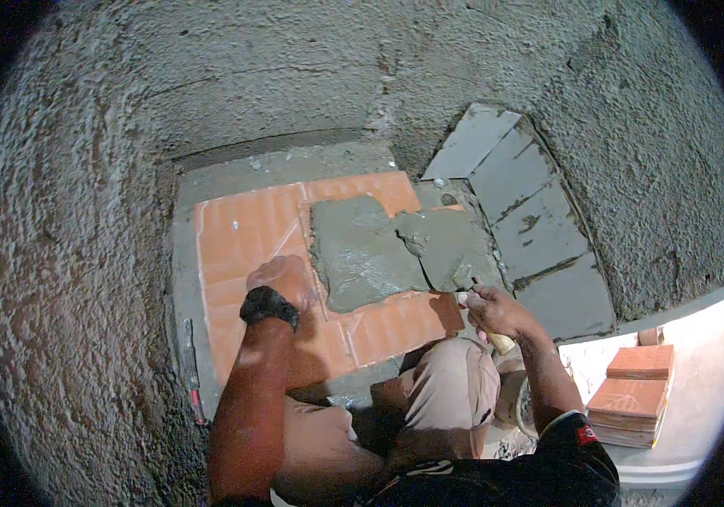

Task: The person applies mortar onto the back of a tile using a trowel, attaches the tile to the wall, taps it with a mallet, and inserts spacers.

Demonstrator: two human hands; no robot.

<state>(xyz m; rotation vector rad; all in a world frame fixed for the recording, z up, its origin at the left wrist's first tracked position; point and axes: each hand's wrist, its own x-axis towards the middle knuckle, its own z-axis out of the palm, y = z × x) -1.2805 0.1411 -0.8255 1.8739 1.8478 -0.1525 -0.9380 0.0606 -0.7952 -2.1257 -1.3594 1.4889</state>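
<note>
My left hand (281,279), with a black watch on the wrist, is closed into a fist and rests on the orange ribbed tiles (243,232) laid on the floor. My right hand (493,311) grips the wooden handle of a trowel (463,275), whose blade lies in the wet grey mortar (370,249) spread over the middle tiles. A second patch of mortar (450,245) sits just right of the first. My knees in beige trousers are bent below the tiles.
Rough plastered walls (83,253) enclose the spot on the left and back. Grey tiles (539,228) lean in a row at the right. A stack of orange tiles (636,393) stands on the pale floor at lower right. A thin tool (193,372) lies by the left wall.
</note>
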